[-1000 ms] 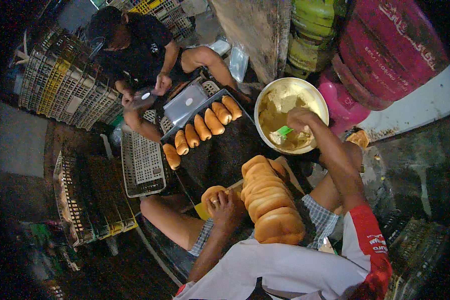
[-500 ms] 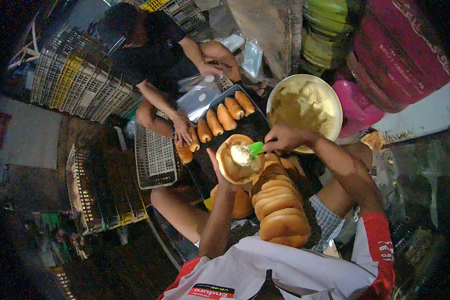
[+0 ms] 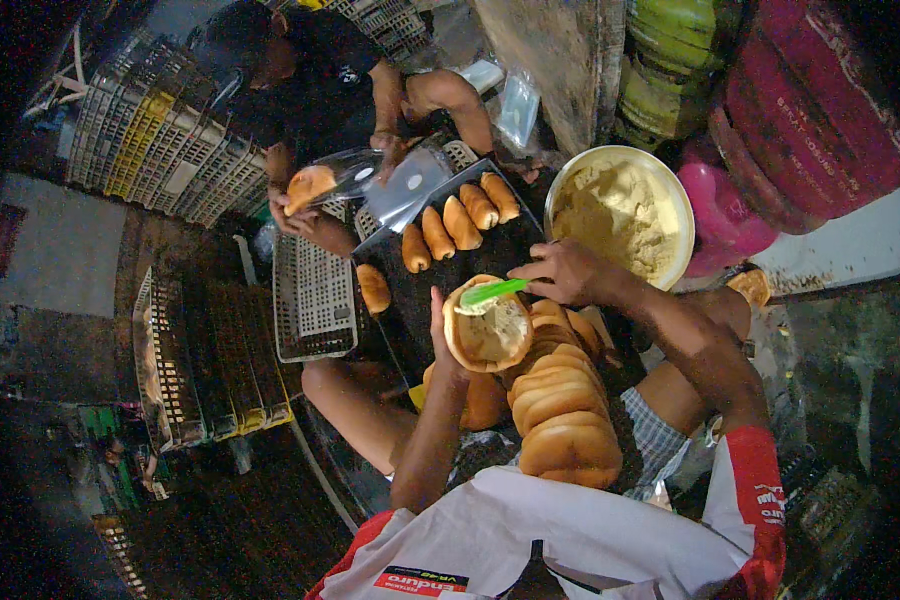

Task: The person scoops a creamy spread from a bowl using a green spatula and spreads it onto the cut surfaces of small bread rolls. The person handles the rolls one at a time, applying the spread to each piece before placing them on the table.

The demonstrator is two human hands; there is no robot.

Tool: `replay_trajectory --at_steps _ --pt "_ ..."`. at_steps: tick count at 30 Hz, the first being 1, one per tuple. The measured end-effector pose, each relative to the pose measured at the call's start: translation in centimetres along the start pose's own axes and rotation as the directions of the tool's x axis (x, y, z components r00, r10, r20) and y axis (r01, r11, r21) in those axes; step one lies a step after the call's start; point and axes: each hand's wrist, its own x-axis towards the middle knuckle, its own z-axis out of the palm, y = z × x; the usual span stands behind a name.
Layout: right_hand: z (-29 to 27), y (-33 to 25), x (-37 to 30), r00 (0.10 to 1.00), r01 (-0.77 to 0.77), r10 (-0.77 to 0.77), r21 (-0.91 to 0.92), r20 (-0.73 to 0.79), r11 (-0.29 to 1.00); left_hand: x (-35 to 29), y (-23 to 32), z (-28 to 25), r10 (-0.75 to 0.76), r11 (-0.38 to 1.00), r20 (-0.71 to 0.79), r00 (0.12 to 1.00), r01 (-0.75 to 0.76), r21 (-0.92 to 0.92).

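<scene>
1. Now the cream (image 3: 497, 340) covers much of the inner face of the split bun (image 3: 462, 345); half a second ago it was one lump on the green spatula (image 3: 492, 291).
2. So the work has passed from bringing cream over to spreading it.
3. The left hand (image 3: 443, 345) cups the bun from its left side and beneath, its hidden fingers impossible to make out; the bun is near the centre, just beyond the row of buns (image 3: 570, 420).
4. The right hand (image 3: 567, 273) pinches the spatula's handle, its blade lying over the bun's far-left part.
5. Far right of the bun, the bucket (image 3: 620, 151) has plenty of cream left.
6. Farther left, the co-worker's hand (image 3: 303, 222) grips a roll (image 3: 311, 186) beside a clear plastic bag (image 3: 358, 175); whether it is inside, I cannot tell.
7. One fewer roll lies on the black tray (image 3: 410, 310), leaving a gap towards its left end.
</scene>
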Motion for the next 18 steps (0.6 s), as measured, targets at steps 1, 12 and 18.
replay_trajectory --at_steps 1,12,18 --pt "0.4 -0.3 0.6 0.999 0.052 -0.051 -0.122 0.010 0.991 0.3 0.3 0.0 0.078 0.996 0.015 0.997 -0.078 0.044" --pt "0.4 -1.3 1.1 0.989 0.139 -0.146 -0.460 0.022 0.877 -0.6 0.0 -2.3 0.099 0.994 -0.210 0.973 -0.089 0.058" --pt "0.6 -2.1 0.9 0.972 0.221 -0.151 -0.466 0.183 0.857 1.5 1.9 -7.2 0.138 0.984 -0.301 0.944 -0.098 0.147"
